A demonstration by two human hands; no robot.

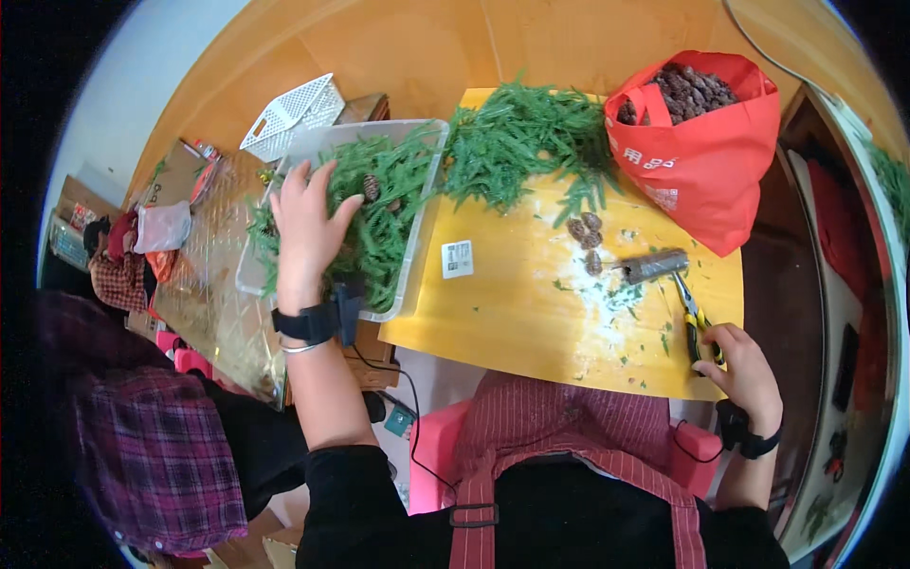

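The head view shows, left of centre in the upper half, the left hand (308, 220) with thumb and fingers spread open over green sprigs (391, 232) and a pine cone (371, 187) in a translucent bin (431, 201). Right of centre, small brown cones (592, 238) lie on a yellow sheet (502, 322) near a dark cylinder (656, 266). At right, below a red bag (697, 171) in the upper right, the right hand (744, 368) grips the black-and-yellow handles of pliers (693, 314), whose nose points up toward the cylinder.

L forearm (332, 408) is pointing fwd, L hand (313, 223) holding fingers apart, back facing up; R hand (744, 372) is resting half-curled, nearer bod., thumb pointing L.
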